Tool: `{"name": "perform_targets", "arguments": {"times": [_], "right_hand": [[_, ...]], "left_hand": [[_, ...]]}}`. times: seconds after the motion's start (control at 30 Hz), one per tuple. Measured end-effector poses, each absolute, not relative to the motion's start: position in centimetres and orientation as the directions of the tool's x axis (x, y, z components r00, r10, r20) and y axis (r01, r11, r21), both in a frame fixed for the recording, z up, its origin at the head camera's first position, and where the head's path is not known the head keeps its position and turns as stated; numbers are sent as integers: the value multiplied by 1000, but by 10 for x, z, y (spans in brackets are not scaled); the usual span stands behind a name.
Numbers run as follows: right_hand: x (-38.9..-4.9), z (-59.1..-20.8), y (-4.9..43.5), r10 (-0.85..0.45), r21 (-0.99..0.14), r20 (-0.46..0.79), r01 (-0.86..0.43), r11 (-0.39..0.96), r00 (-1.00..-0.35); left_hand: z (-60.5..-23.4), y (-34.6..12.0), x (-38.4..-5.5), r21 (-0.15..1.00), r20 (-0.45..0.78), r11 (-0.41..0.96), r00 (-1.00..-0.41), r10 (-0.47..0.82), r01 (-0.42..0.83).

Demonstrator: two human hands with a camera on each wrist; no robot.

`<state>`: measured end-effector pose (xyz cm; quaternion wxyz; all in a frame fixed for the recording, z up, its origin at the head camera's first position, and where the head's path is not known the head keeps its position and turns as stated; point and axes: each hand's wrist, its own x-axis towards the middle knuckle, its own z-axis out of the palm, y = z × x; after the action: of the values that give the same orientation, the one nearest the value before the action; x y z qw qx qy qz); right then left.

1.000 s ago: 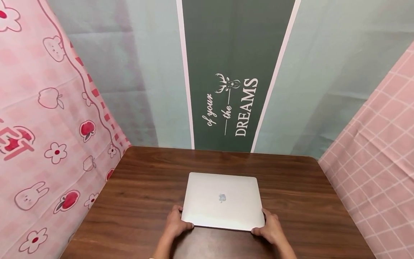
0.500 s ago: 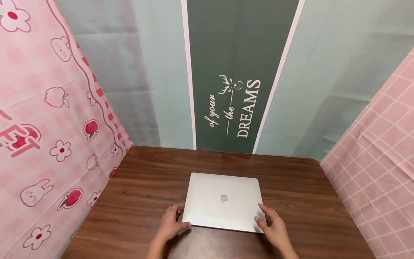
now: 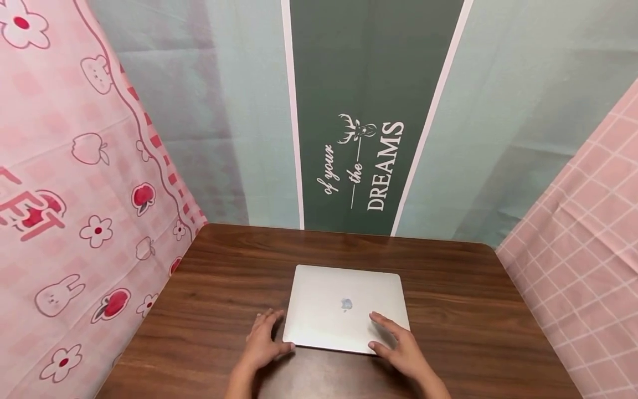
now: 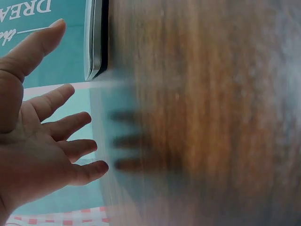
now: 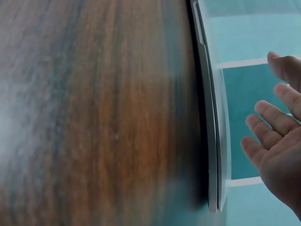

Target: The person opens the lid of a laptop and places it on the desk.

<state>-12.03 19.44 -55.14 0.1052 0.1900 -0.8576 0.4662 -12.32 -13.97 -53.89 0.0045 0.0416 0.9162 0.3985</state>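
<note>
A closed silver laptop (image 3: 334, 321) with an apple logo on its lid lies flat on the brown wooden table. Beside its near left corner is my left hand (image 3: 262, 342), fingers spread and holding nothing. In the left wrist view, the left hand (image 4: 42, 122) shows separated fingers apart from the laptop edge (image 4: 96, 42). My right hand (image 3: 404, 349) hovers over the lid's near right part, with thumb and fingers apart. The right wrist view shows that hand (image 5: 277, 136) above the lid, a gap between it and the laptop's side (image 5: 214, 122).
The wooden table (image 3: 239, 266) extends round the laptop on all sides. A pink patterned curtain (image 3: 75, 194) hangs on the left and a pink checked one (image 3: 588, 249) on the right. Behind stands a green cloth (image 3: 369, 66) with printed words.
Both hands held the laptop's near corners a second ago. Both have let go. The right hand has lifted and moved left over the lid, while the left stays beside its corner.
</note>
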Motion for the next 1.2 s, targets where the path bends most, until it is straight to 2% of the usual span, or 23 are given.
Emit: {"name": "perform_targets", "arguments": {"times": [0.17, 0.5, 1.2], "right_hand": [[-126, -557, 188, -334, -728, 400, -518, 450, -853], [-135, -560, 173, -465, -696, 395, -589, 412, -792], [-142, -566, 152, -546, -659, 203, -526, 537, -813]], "left_hand": [[-541, -139, -123, 702, -12, 712, -998, 62, 36], [-545, -138, -124, 662, -90, 748, -995, 35, -33], [-555, -132, -123, 624, -63, 781, -998, 13, -29]]}}
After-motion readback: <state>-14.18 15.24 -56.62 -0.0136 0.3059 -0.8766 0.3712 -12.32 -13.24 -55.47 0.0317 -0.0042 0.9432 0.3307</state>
